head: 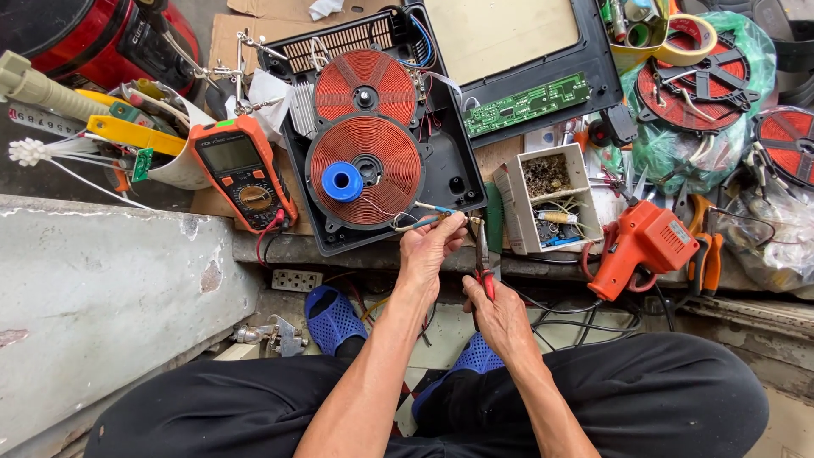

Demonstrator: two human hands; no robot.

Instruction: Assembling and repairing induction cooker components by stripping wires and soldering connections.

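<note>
Cluttered floor carried an opened cooker (373,127) at its ledge, near the knees. Left hand (431,246) pinched its wires (424,216) taut; right hand (500,314) gripped pliers (484,254) for reach.

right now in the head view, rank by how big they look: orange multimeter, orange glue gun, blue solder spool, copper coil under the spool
1. copper coil
2. orange multimeter and orange glue gun: they look alike in size, so unranked
3. blue solder spool
</note>
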